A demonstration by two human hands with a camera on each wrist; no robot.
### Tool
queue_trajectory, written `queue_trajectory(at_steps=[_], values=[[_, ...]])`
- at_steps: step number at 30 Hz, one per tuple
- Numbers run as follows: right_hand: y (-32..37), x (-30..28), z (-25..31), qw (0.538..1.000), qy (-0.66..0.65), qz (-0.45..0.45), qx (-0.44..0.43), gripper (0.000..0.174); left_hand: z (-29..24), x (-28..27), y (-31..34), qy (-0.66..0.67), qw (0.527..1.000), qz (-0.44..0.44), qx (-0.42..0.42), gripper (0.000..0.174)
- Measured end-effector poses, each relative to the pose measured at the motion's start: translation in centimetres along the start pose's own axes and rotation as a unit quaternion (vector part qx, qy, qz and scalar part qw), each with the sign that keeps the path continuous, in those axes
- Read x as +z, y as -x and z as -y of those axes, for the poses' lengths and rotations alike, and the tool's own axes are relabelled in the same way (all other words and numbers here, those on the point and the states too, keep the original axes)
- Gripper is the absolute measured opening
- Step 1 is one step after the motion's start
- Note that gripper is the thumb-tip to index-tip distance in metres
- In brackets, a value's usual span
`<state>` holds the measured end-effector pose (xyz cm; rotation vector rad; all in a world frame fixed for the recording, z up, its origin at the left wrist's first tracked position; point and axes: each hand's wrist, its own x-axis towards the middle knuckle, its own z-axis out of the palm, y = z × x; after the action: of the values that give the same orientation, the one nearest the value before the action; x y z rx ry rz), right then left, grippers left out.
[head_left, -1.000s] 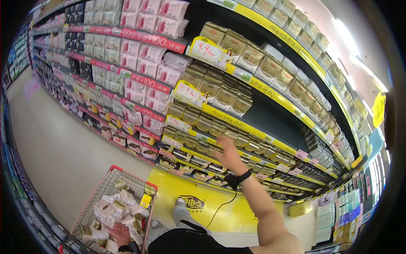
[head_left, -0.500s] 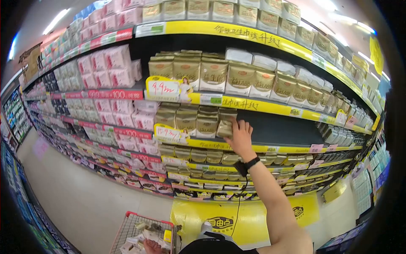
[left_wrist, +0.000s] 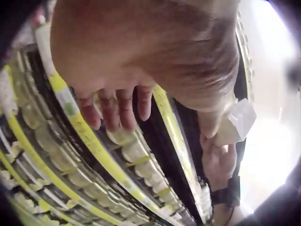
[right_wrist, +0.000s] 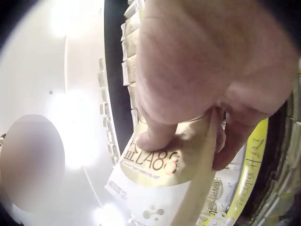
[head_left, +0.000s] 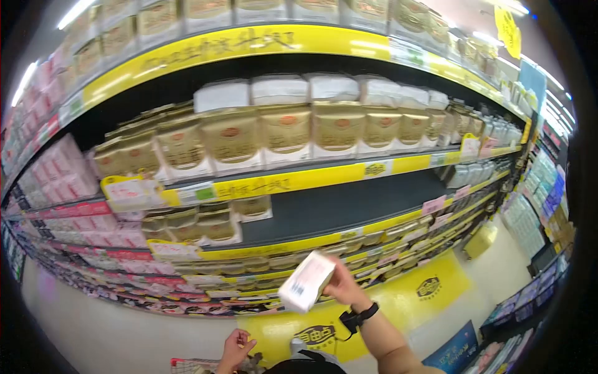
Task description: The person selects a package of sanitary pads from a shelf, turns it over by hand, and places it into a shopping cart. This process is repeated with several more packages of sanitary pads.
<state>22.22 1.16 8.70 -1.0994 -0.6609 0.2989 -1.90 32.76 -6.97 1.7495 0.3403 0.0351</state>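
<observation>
In the head view my right hand (head_left: 344, 285) grips a white-and-gold package (head_left: 307, 282) in front of the lower shelves. The right wrist view shows the thumb of that hand (right_wrist: 207, 70) across the gold face of the package (right_wrist: 162, 176), with fingers behind it. My left hand (head_left: 236, 350) is low in the head view, fingers loosely bent, holding nothing. Close up in the left wrist view, the left hand (left_wrist: 146, 52) has its fingers extended, and the right hand with the package (left_wrist: 237, 123) shows beyond it.
Shelves of gold packages (head_left: 232, 140) curve across the view behind yellow label strips (head_left: 324, 181). Pink packages (head_left: 68, 177) stand at the left. A cart's red rim (head_left: 187, 360) shows at the bottom. A yellow box (head_left: 481, 240) is on the floor at the right.
My right hand has taken a package from the shelf and brought it down and back. My left hand has risen from over the cart. The head view has turned and moved nearer the shelves.
</observation>
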Motion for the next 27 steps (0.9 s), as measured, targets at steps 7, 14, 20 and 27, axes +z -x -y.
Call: queue_trajectory(at_steps=[7,14,20,27], values=[[8.5,-0.5,-3.3,0.982,-0.018,0.069,0.174,0.068,-20.2,10.4,-8.2,0.061,0.911,0.305,0.270,0.127],[12.6,-3.2,-1.6,0.985,0.074,-0.137,0.078,0.081,-18.6,18.3,-11.6,-0.008,0.904,0.291,0.313,0.125],[10.8,-2.3,1.0,0.962,0.238,-0.111,0.077,0.132,-21.8,18.8,-14.4,-0.019,0.873,0.274,0.403,0.130],[7.0,-3.5,2.6,0.964,0.248,-0.082,0.056,0.129,-25.8,18.3,-15.9,0.025,0.849,0.259,0.460,0.136]])
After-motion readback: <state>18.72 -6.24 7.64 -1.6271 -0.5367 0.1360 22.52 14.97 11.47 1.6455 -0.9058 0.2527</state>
